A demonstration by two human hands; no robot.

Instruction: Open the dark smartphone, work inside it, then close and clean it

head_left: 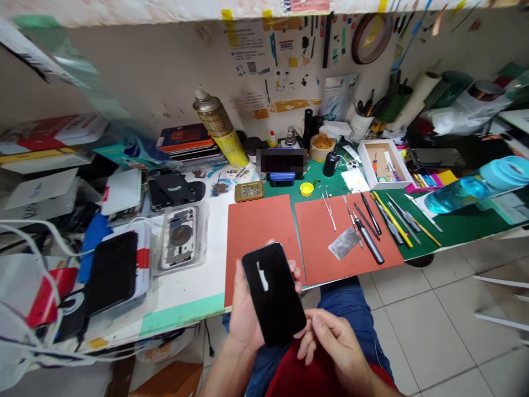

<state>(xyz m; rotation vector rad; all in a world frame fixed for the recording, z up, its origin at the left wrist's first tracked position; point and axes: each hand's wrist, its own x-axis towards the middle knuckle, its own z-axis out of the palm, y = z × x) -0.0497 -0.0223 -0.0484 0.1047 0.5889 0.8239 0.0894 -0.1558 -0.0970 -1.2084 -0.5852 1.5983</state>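
A smartphone (273, 309) with a dark, glossy screen lies tilted across my left hand (243, 309), just off the table's front edge above my lap. My left thumb runs along its left side and the fingertips wrap round its right edge. A pale streak, probably a reflection, shows on the upper screen. Close by the phone's lower right corner is my right hand (330, 339), its fingers loosely bent and a little apart with nothing in them. One right fingertip meets or nearly meets that corner; I cannot tell which. The phone's back is hidden.
Two reddish-brown mats (260, 220) cover the bench front. On the right one lie tweezers (329, 210), a metal sheet (344, 243) and a screwdriver (370, 241). An opened phone housing (179, 237) rests in a clear tray. A blue bottle (467, 187) leans right; white cables (45, 275) hang left.
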